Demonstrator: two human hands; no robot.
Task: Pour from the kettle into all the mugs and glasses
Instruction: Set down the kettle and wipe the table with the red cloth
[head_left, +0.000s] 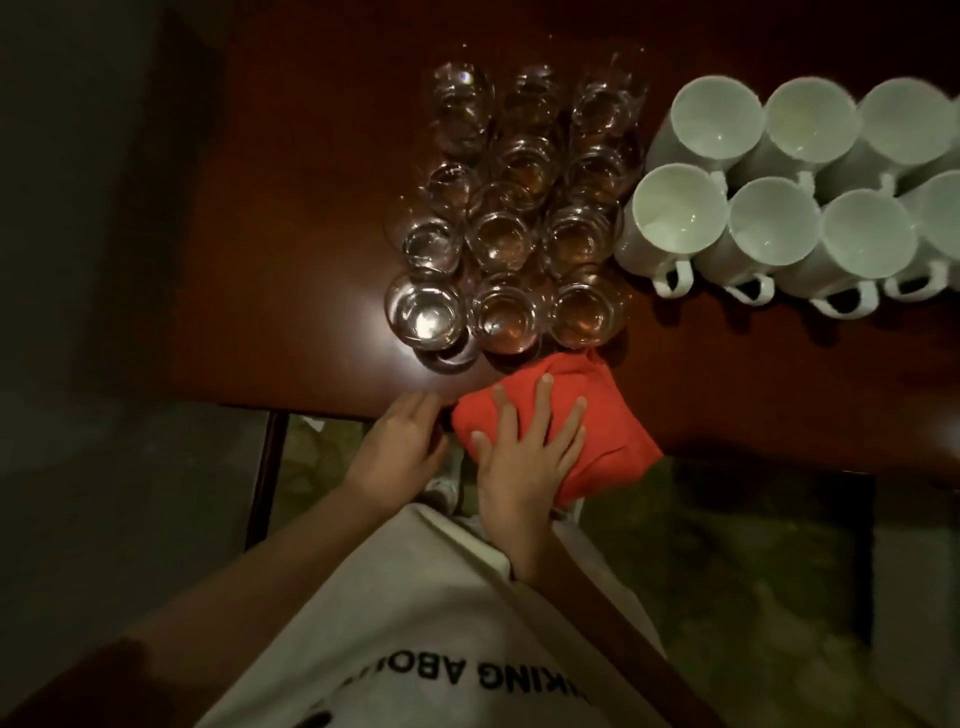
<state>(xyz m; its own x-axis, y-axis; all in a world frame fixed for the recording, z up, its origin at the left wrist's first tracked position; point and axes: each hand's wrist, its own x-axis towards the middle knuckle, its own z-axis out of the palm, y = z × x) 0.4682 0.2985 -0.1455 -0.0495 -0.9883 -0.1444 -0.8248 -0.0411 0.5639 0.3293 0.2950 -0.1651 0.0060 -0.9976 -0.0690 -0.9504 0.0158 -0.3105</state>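
Note:
Several clear glasses (511, 228) stand in three columns on the dark wooden table (311, 260); they appear to hold liquid. To their right, several white mugs (769, 218) stand in two rows, handles toward me. No kettle is in view. My right hand (530, 452) lies flat with spread fingers on a folded red cloth (602, 426) at the table's near edge. My left hand (400, 447) rests with its fingers on the table edge just left of the cloth, holding nothing.
The table's near edge runs across the middle of the view, with a patterned floor (727, 571) below it. My light shirt with black lettering (441, 649) fills the bottom. The left side is dark.

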